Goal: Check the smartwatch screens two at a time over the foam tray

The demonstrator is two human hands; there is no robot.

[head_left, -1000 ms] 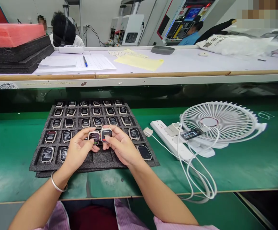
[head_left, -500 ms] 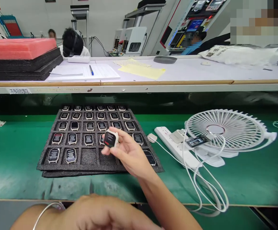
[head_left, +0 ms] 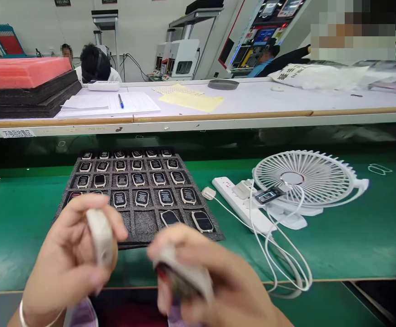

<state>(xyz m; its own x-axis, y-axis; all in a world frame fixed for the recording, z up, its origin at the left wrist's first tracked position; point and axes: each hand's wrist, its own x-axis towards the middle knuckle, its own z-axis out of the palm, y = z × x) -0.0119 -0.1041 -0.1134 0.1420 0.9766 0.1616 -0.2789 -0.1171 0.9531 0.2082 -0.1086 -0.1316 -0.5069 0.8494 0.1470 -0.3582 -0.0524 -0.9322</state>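
Observation:
My left hand [head_left: 63, 250] is raised at the table's front edge, left of centre, its fingers closed round a pale-cased smartwatch body [head_left: 100, 238] seen edge-on. Just to the right, my right hand [head_left: 232, 277] grips another smartwatch [head_left: 187, 274], tilted and blurred, with a dark face and a bit of red on it. Both watches are apart from each other and nearer to me than the black foam tray [head_left: 145, 223]. Smartwatches with lit text on their screens [head_left: 166, 197] lie in most of the visible tray compartments. My left hand hides the tray's near-left corner.
Right of the tray, a white power strip [head_left: 242, 206] with plugs and looping cables [head_left: 296, 272] lies beside a white fan [head_left: 307, 177]. A raised shelf behind holds pink and black foam [head_left: 23, 72], papers and a pen [head_left: 120, 101]. Several people are beyond it.
My right hand has drawn back from over the tray towards me, still with a smartwatch. My left hand has come up into view with another smartwatch. The view has shifted slightly.

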